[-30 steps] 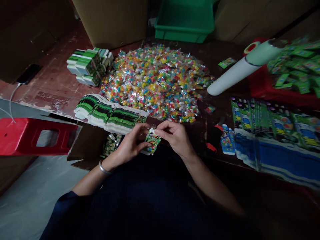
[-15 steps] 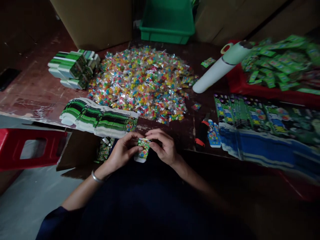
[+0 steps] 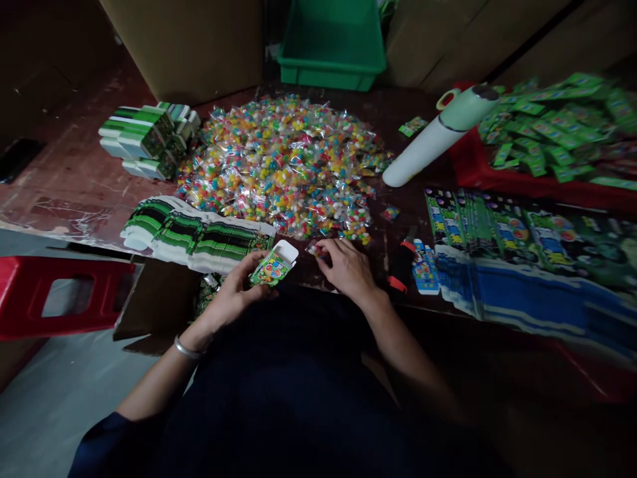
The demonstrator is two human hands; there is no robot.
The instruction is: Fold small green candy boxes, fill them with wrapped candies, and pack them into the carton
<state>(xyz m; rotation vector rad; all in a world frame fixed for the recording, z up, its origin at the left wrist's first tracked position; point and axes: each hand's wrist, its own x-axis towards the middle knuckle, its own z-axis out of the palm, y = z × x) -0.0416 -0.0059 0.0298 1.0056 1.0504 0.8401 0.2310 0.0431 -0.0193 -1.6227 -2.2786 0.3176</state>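
My left hand (image 3: 240,290) holds a small green printed box (image 3: 273,267) between thumb and fingers, its white end flap standing open at the upper right. To the right, my right hand (image 3: 346,267) pinches a small clear packet of colored candies (image 3: 318,249) at the table's front edge. Just beyond it spreads a large heap of candy packets (image 3: 283,166). A row of flattened green and white boxes (image 3: 199,232) lies behind my left hand.
An orange and black cutter (image 3: 402,262) lies beside a blue box (image 3: 426,267). Farther right are fanned blue-green pouches (image 3: 517,259), a white bottle (image 3: 428,146) and a red tray (image 3: 478,166) of green packets. A green bin (image 3: 331,70) stands behind; an open carton (image 3: 154,302) sits below left.
My hands have moved apart. The box has tilted and its flapped end now faces up and right. My right hand has let go of it and moved right to a candy packet.
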